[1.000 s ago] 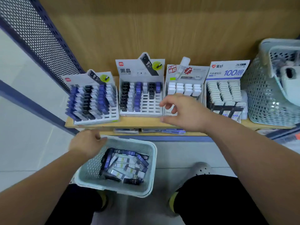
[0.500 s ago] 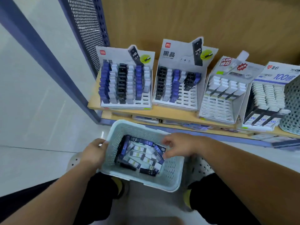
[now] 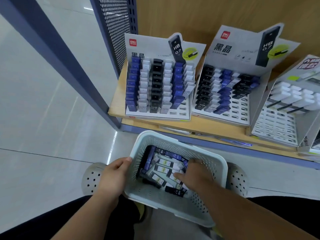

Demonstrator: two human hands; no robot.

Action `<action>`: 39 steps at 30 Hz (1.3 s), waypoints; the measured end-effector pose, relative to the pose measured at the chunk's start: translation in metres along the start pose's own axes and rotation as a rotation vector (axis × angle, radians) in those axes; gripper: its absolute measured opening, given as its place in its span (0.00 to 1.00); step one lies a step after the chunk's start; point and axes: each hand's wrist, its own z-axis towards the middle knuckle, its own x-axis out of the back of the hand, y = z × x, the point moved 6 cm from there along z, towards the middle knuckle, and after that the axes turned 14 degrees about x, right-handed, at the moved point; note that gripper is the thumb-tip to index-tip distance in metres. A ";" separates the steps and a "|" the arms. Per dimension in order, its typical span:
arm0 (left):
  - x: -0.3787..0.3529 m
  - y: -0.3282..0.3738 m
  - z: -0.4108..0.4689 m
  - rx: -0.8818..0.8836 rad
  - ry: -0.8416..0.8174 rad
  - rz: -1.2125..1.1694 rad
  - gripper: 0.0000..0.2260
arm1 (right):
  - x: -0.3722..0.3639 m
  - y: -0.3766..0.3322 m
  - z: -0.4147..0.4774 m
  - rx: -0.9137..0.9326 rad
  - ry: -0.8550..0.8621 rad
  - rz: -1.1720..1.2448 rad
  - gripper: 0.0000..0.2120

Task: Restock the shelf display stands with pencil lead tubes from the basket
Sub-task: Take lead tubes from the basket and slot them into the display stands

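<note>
The fingers (image 3: 180, 176) of the right hand (image 3: 197, 177) are bent down into the heap of pencil lead tubes (image 3: 162, 168) in the basket (image 3: 180, 142). Their tips touch the white and black tubes at the three o'clock side of the heap. The hand covers its own grip, so I cannot tell whether they are clamped on a tube.

The tubes lie flat and crisscross, black, blue and white, several marked HB 0.7. One black tube (image 3: 174, 191) lies apart from the rest, at six o'clock from the fingertips.

The left hand (image 3: 114, 177) is at the basket's nine o'clock, its fingers curled round the rim there and gripping it.

The basket is pale, with perforated walls. A perforated shoe (image 3: 93, 177) shows at its nine o'clock and another at its three o'clock.

At twelve o'clock from the basket runs the wooden shelf (image 3: 199, 125). On it the first stand (image 3: 150, 45) is almost full of blue, white and black tubes, with a few bare slots at its front right corner. At one o'clock the second stand (image 3: 233, 49) has its left columns filled and bare slots at the front right. At two o'clock the third stand (image 3: 277, 129) holds white-capped tubes at the back, with many bare slots in front. A perforated panel (image 3: 116, 23) rises at eleven o'clock.
</note>
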 end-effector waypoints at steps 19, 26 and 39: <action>0.005 -0.008 0.014 0.026 -0.004 -0.015 0.08 | -0.035 0.000 0.011 0.047 0.032 -0.109 0.72; 0.005 -0.008 0.014 0.004 0.037 0.000 0.08 | -0.035 0.001 0.016 0.075 0.067 -0.205 0.63; 0.002 -0.007 0.010 -0.033 0.055 0.006 0.09 | -0.038 0.003 0.021 0.101 0.081 -0.230 0.59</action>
